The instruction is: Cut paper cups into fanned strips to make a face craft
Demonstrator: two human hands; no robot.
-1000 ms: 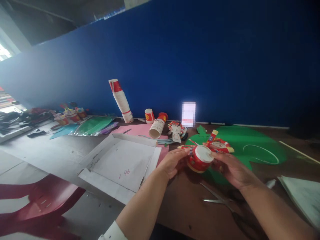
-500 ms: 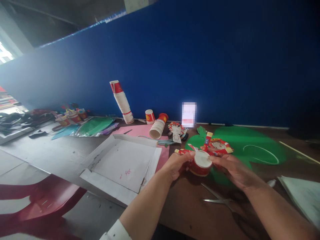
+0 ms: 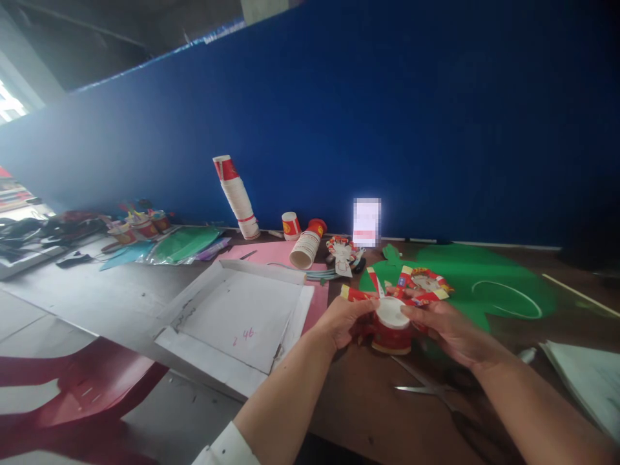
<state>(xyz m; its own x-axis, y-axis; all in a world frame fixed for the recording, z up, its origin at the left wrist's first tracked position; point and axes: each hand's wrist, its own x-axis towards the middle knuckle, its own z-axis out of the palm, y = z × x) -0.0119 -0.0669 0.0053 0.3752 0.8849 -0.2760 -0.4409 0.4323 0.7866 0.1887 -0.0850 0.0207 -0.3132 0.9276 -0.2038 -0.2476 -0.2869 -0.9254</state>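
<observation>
Between my two hands is a red paper cup (image 3: 393, 314) cut into strips that fan outward, its round white bottom facing me. My left hand (image 3: 343, 321) pinches its left side, thumb on the rim of the white disc. From the right, my right hand (image 3: 453, 329) grips it the same way, thumb at the disc's edge and fingers behind the strips. Just beyond lies another cut red paper piece (image 3: 429, 281) on green paper (image 3: 467, 284). Open scissors (image 3: 431, 386) rest on the table below my hands, their handles in shadow.
A white box lid (image 3: 242, 316) lies to the left on pink paper (image 3: 261, 252). Behind stand a tall stack of paper cups (image 3: 239, 203), a single cup (image 3: 290, 226) and a tipped stack (image 3: 306, 248). White sheets (image 3: 581, 374) are at right, a red chair (image 3: 92, 387) at lower left.
The cut cup has tilted slightly in my hands, so more of its red lower part and the upright strips show. Both hands keep their hold, and everything else stays put.
</observation>
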